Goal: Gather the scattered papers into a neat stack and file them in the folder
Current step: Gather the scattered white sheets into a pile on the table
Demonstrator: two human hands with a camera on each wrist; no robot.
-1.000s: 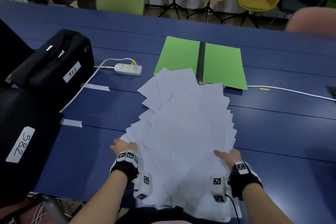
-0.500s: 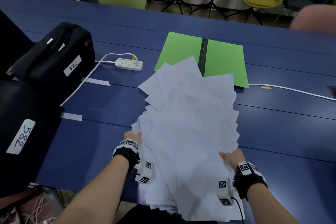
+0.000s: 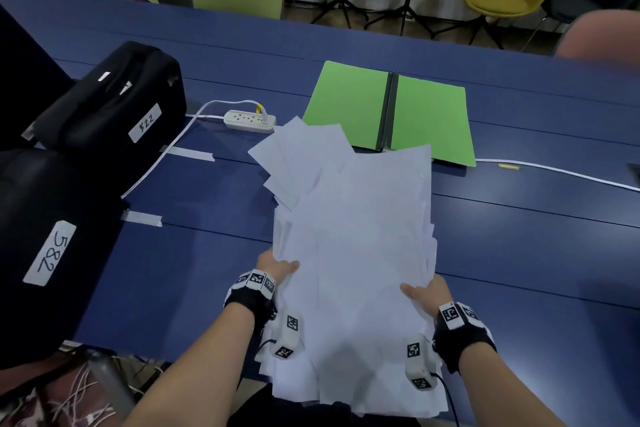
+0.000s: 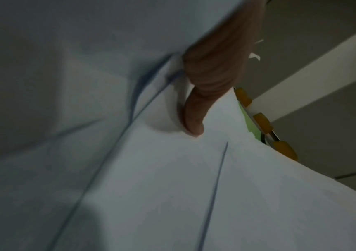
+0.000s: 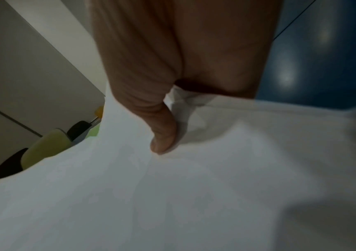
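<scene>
Left hand (image 3: 277, 267): gripping the left edge of the papers (image 3: 353, 253), thumb (image 4: 192, 118) lying on top, fingers hidden beneath.
Right hand (image 3: 427, 293): pinching the right edge of the same pile, thumb (image 5: 164, 135) pressing on the top sheet.
Papers: sitting as a loose, uneven pile between both hands, a few sheets fanning out at the far left, far edge overlapping the folder (image 3: 429, 114).
Folder: lying open on the table (image 3: 519, 253), beyond the pile.
Power strip (image 3: 249, 121): sitting left of the folder.
</scene>
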